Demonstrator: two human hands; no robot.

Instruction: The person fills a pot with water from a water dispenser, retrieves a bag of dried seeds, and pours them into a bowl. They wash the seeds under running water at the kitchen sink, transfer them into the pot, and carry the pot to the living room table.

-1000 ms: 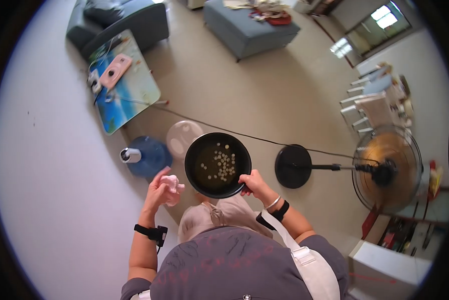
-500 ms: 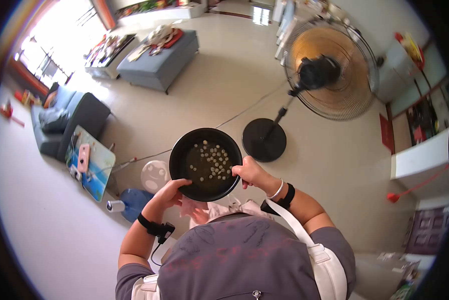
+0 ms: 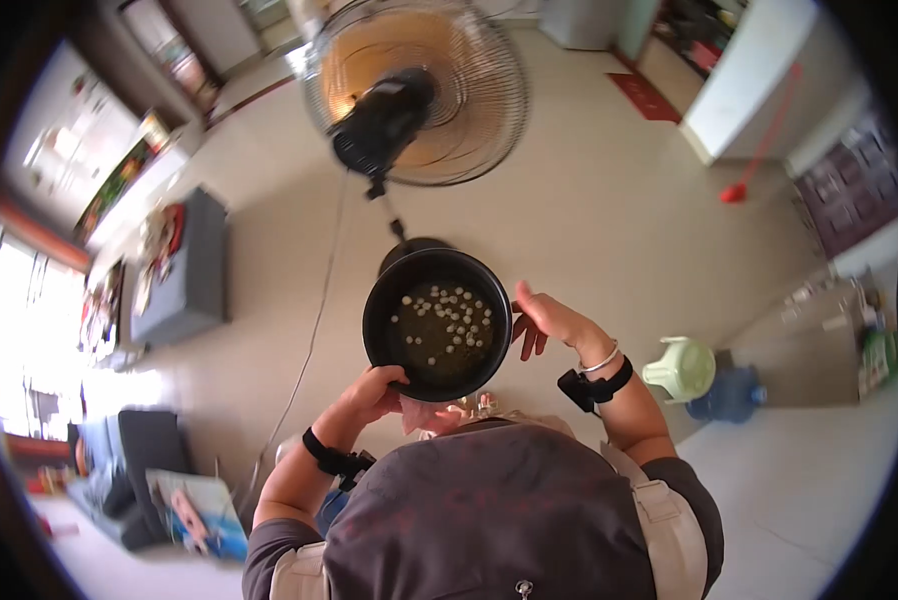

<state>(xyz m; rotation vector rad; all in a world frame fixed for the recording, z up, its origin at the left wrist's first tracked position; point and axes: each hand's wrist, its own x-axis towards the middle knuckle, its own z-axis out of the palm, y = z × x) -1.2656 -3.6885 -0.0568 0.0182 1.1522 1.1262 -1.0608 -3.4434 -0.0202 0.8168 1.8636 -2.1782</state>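
A black round pan is held up in front of my body, with several small whitish balls lying in shallow yellowish liquid on its bottom. My left hand grips the near-left side, its thumb over the rim and the other fingers underneath. A piece of pink material shows below the pan beside that hand. At the right rim, my right hand has its fingers spread and thumb raised, with the fingertips close to the pan's outer wall.
Straight ahead stands a large floor fan, its round base partly hidden behind the pan. A cable runs along the floor at left. To the right are a pale green stool and a blue water jug. A grey ottoman stands far left.
The view has swung to the right, and the fan now stands straight ahead. My right hand has loosened from the rim and spread its fingers; my left hand keeps its grip.
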